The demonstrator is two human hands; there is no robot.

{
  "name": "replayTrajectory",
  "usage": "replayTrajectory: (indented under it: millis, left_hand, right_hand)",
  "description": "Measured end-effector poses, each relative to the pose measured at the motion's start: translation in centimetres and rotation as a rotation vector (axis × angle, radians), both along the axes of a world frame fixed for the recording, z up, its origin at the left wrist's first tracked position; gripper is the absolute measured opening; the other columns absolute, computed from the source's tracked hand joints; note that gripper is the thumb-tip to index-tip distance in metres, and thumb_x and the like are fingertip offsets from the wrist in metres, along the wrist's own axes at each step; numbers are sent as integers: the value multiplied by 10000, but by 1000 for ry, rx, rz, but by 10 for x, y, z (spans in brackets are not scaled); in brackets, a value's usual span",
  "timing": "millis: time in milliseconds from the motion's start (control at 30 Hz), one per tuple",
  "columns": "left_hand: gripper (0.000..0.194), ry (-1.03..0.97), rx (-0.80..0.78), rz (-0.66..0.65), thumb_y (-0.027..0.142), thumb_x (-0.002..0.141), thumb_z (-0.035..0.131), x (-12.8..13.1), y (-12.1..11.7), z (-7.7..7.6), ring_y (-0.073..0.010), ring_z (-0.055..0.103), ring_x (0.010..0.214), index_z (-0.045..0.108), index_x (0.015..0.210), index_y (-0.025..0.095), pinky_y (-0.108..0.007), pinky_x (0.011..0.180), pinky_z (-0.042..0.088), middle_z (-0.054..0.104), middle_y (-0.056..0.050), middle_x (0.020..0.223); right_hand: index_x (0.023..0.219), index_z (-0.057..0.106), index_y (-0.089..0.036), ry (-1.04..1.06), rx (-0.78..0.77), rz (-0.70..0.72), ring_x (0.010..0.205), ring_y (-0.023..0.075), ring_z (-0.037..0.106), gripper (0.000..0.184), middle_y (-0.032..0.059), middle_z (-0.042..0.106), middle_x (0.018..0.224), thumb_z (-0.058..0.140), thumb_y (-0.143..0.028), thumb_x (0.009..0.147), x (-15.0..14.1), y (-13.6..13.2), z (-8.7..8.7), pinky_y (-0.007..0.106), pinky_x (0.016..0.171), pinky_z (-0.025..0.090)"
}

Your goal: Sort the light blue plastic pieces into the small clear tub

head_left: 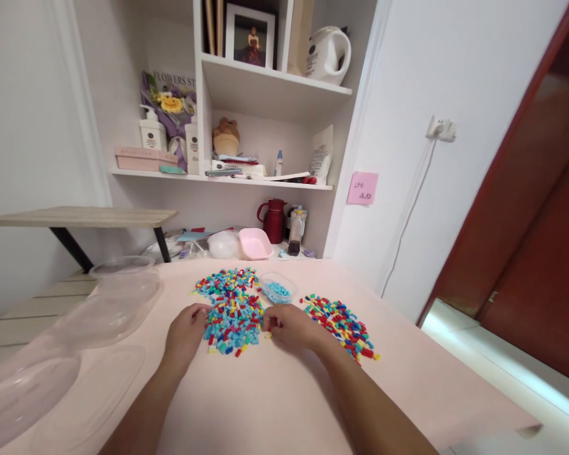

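Small multicoloured pieces (234, 321) — lay heaped left and nearside of clear tub (274, 277); seemed light, stiff, slippery, best pinched singly by the sides. Left hand (188, 330): farther left of tub, fingers loosely curled. Right hand (289, 324): tub's nearside, fingertips bunched. Contents of either grasp — could not be told.

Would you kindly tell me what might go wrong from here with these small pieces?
The right hand is close in front of the clear tub, so a nudge might spill its blue pieces. The right forearm passes beside the right-hand pile and could sweep some pieces away. The middle pile meets the back pile, so the two could easily blend.
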State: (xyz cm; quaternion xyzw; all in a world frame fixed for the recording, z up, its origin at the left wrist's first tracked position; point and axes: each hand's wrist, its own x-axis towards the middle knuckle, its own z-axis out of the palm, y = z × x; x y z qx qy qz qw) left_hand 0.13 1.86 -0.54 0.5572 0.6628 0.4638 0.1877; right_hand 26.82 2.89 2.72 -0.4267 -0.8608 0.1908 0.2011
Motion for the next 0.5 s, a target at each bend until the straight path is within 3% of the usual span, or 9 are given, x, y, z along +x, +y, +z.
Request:
replayTrajectory:
  millis: [267,500]
  left_hand:
    - [300,12,-5,4,328,760,431,1,-3,3,-205,649,790,687,873,218,-296,713,464,719,-36,842]
    - [287,19,-4,-2,337,767,425,2,-3,2,-206,646,798,675,849,223,-294,710,458,716,-35,835]
  right_hand:
    - [856,696,-212,110,69,-29,737,124,545,164,15,624,844,587,-166,742,-5,-3,8,216,681,382]
    - [901,714,-249,-48,105,-40,755,139,538,191,5,627,819,609,-239,742,-13,-8,4,229,660,346]
